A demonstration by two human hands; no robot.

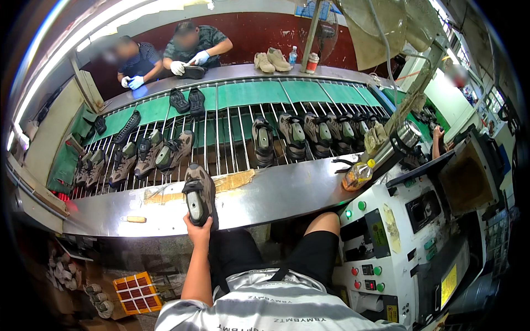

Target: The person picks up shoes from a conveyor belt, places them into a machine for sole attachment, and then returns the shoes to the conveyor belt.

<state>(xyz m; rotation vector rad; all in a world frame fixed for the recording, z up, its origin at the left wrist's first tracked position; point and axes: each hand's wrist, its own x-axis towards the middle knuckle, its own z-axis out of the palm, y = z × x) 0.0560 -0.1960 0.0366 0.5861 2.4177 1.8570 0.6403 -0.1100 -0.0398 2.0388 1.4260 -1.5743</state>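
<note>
My left hand (197, 229) is closed around the heel end of a brown-and-black shoe (200, 193). The shoe tilts upright over the near metal ledge, toe pointing away from me, with a pale grey-green last inside its opening. Beyond it, similar brown shoes (175, 151) stand on a rack of metal rods (226, 143), some to the left and several to the right. Black soles (196, 102) lie farther back over the green belt (237, 91). My right hand does not appear.
A small wooden-handled tool (133, 219) lies on the ledge (287, 198). A yellow-capped bottle (359, 175) and a steel flask (406, 135) stand at its right end, beside a button-covered machine (367, 248). Two gloved people work across the line; another person's hand (438, 132) shows far right.
</note>
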